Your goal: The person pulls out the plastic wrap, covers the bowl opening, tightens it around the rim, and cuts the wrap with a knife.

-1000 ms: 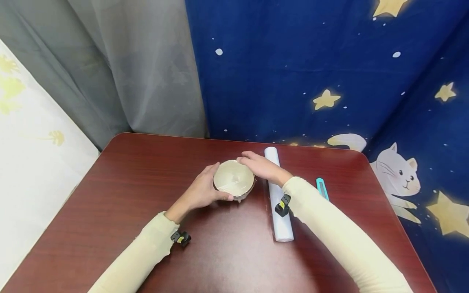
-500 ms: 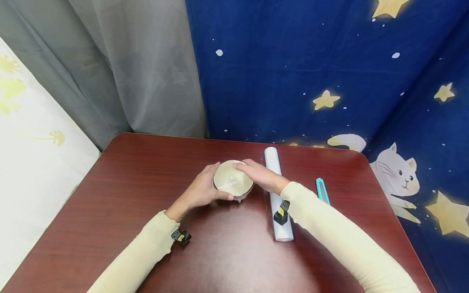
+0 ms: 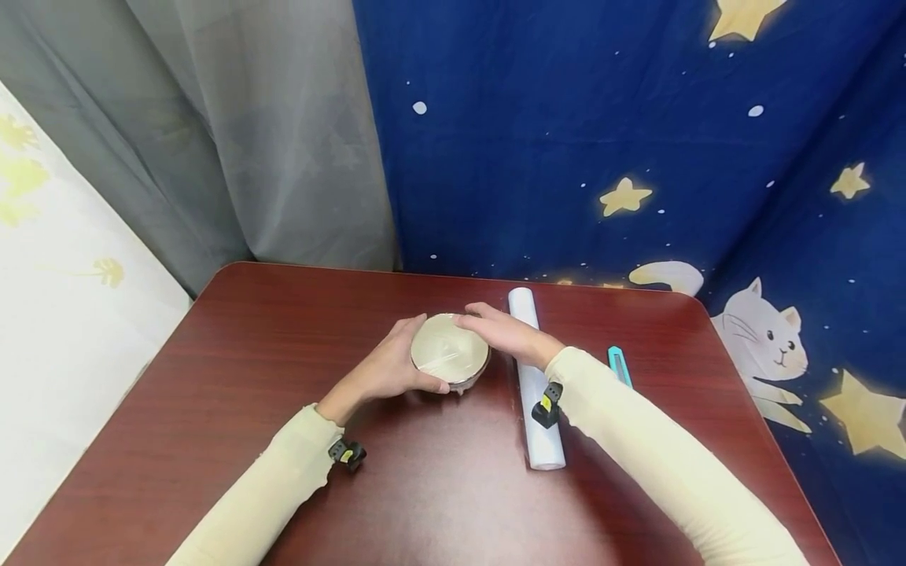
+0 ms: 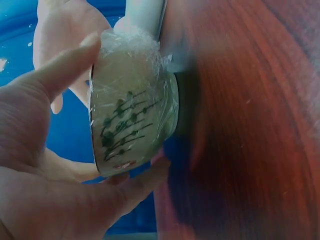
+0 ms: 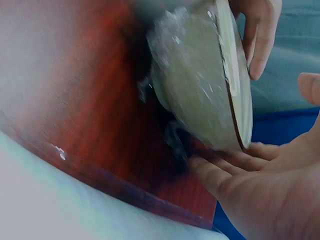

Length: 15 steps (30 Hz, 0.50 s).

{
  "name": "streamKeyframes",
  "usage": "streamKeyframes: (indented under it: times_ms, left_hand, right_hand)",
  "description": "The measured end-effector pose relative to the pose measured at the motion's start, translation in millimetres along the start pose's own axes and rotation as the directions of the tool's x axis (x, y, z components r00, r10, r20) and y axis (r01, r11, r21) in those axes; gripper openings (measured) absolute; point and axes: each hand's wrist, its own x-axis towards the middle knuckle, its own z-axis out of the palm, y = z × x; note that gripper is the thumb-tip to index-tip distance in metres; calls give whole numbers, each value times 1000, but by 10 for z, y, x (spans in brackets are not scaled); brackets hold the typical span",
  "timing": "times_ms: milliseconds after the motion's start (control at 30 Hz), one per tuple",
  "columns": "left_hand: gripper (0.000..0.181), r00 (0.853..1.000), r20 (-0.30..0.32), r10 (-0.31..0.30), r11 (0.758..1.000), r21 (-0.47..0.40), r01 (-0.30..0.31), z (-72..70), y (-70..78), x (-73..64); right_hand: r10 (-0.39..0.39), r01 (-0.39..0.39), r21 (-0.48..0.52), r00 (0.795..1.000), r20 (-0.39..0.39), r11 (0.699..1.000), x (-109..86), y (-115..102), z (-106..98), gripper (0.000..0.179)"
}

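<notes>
A bowl with a green plant pattern and a dark rim sits upright on the table. Clear plastic wrap covers its mouth and bunches down its side towards the foot. My left hand grips the bowl from the left, thumb along the near rim and fingers round the far side. From the right, my right hand reaches to the far right rim. Its fingers lie fairly straight against the wrapped side, with the thumb raised apart from the bowl.
A white roll lies lengthwise just right of the bowl, partly under my right forearm. Further right is a turquoise utility knife, partly hidden by the sleeve. The dark red table ends at curtains behind.
My right thumb has come in over the wrapped top and then lifted back a little, with the fingers shifting along the far right rim. The left hand keeps its grip on the bowl.
</notes>
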Motion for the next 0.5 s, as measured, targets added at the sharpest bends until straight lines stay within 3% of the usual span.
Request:
streamKeyframes:
  times_ms: [100,267,500]
  left_hand:
    - [136,999,33,28,999,-26,-28,-2,-22,26]
    - [139,996,65,69,995,-75,-64,23,-67,86]
    - [140,997,45,62,997,-50,-60,19,-80,145]
  right_hand:
    - [-8,8,3,1000,15,1000,31,8,-34,81]
    - [9,-21,140,996,87,990,95,62,-21,77]
    - [5,-38,261,992,126,965,77,21,66,63]
